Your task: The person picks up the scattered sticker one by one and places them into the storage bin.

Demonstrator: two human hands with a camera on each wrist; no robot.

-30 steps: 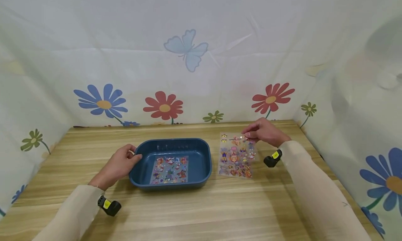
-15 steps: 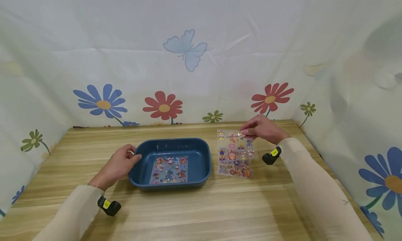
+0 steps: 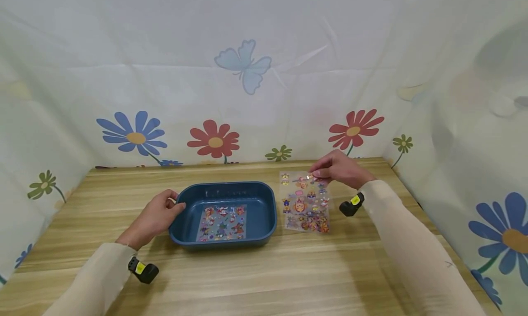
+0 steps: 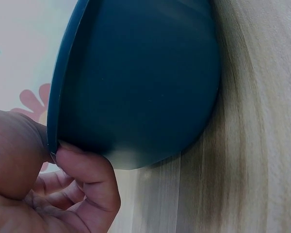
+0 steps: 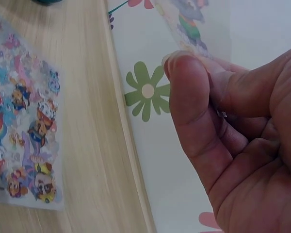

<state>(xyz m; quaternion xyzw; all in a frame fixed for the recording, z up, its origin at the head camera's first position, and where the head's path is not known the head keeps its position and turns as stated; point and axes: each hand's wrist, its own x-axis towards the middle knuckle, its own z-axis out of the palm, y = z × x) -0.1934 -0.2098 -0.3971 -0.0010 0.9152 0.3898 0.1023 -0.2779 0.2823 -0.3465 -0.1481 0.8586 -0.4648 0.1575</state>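
A blue rectangular basin (image 3: 264,236) with rounded corners stands on the table. My left hand (image 3: 154,215) pinches its left rim between thumb and fingers, as the left wrist view (image 4: 82,184) also shows. Flat on the basin's floor lies a clear sticker sheet (image 3: 222,222) with cartoon figures. To the right of the basin, my right hand (image 3: 342,169) pinches the top edge of another clear sticker sheet (image 3: 299,192) and holds it raised. Below it, more sticker sheets (image 3: 315,223) lie on the table, partly seen through the held one; their number cannot be told.
The wood-grain table (image 3: 264,279) ends at a white cloth (image 3: 280,100) printed with flowers and a butterfly, which hangs at the back and both sides. A small black camera (image 3: 144,270) sits on the left wrist, another camera (image 3: 351,205) on the right.
My right hand has moved a little left towards the basin with the sticker sheet, which now hangs more over the sheets below. My left hand and the basin have stayed in place.
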